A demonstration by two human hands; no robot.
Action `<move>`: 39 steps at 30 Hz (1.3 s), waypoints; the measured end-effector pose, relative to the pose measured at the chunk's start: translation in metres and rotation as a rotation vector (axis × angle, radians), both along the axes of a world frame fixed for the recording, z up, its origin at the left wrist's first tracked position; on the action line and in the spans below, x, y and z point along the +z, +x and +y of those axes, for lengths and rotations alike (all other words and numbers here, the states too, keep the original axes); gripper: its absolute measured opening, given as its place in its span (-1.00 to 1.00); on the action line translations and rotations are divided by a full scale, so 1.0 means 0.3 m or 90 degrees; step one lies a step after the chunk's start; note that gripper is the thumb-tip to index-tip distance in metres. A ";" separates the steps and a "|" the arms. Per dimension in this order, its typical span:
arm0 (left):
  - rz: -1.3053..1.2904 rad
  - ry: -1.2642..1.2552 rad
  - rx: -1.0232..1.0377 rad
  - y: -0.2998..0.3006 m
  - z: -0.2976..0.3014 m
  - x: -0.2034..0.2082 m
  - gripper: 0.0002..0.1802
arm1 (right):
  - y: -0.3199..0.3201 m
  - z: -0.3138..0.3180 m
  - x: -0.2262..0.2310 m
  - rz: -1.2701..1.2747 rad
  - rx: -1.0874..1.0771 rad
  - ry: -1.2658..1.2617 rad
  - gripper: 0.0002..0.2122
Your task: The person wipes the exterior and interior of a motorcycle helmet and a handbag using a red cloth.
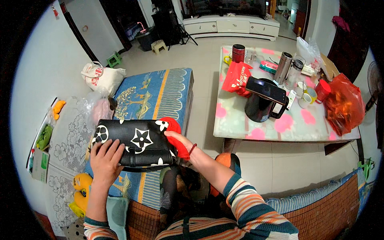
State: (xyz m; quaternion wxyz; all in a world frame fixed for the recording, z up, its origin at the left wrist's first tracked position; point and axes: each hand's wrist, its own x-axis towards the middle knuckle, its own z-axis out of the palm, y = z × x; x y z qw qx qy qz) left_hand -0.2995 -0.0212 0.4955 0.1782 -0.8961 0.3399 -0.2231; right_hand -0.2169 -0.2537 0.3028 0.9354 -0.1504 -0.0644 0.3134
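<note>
Pressing left hand [106, 162]: it is lying on the near left part of the black handbag with white star and flower prints [140, 138], its fingers slightly spread and flat
Right hand [179, 141]: it is touching the soft red fabric item [183, 149] at the bag's right end; its fingers are partly hidden, so how far they are closing I cannot tell
Handbag: it is sitting before the person, over the blue patterned sofa cover [176, 96]
White-and-pink table [234, 125]: it is standing to the right, bearing a black jug [255, 111]
</note>
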 end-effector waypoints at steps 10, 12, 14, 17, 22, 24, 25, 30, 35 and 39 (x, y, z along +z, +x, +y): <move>0.071 -0.079 0.017 -0.018 0.045 -0.116 -0.26 | 0.084 0.038 -0.089 0.014 -0.087 -0.042 -0.50; 0.074 -0.174 0.059 -0.001 0.062 -0.170 -0.33 | 0.079 0.028 -0.075 0.007 -0.116 -0.007 -0.49; 0.105 -0.302 0.157 0.011 0.088 -0.209 -0.43 | 0.077 0.022 -0.080 0.031 -0.114 -0.015 -0.50; 0.127 -0.454 0.286 0.065 0.134 -0.265 -0.53 | 0.085 0.024 -0.085 0.099 -0.082 -0.046 -0.48; 0.158 -0.542 0.399 0.196 0.250 -0.375 -0.57 | 0.055 0.061 -0.056 0.076 -0.041 -0.114 -0.50; 0.245 -0.548 0.460 0.243 0.196 -0.357 -0.54 | 0.008 0.051 0.020 0.062 -0.049 -0.108 -0.53; 0.289 -0.548 0.490 0.257 0.170 -0.354 -0.53 | 0.011 0.055 0.021 0.052 -0.030 -0.094 -0.55; 0.305 -0.256 0.575 0.343 0.203 -0.627 -0.41 | 0.049 0.093 -0.060 0.039 -0.140 -0.131 -0.65; 0.227 -0.337 0.543 0.323 0.221 -0.661 -0.36 | 0.057 0.062 -0.068 0.119 -0.284 -0.128 -0.66; 0.220 -0.327 0.548 0.306 0.189 -0.656 -0.37 | 0.046 0.018 0.019 -0.036 -0.597 -0.312 -0.58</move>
